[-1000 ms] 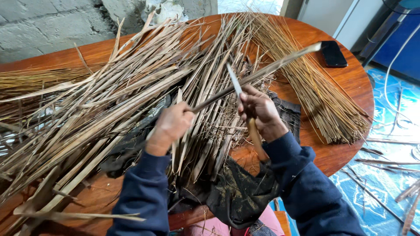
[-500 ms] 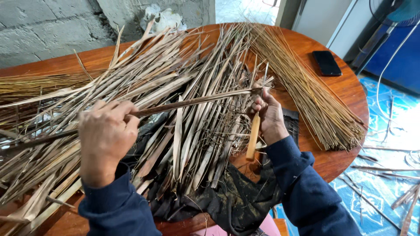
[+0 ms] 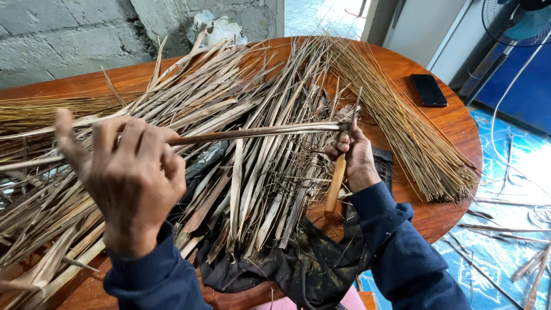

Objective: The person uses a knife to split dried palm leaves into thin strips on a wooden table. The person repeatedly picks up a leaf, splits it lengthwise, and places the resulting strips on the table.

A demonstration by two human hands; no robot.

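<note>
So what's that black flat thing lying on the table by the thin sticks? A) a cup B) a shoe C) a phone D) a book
C: the phone is a thin black rectangle with rounded corners, lying flat on the wooden table just right of the bundle of thin sticks, away from both hands.

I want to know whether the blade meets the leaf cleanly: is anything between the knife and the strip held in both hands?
Nothing visible: the knife in the right hand meets the leaf strip directly, while the left hand pinches its other end.
</note>
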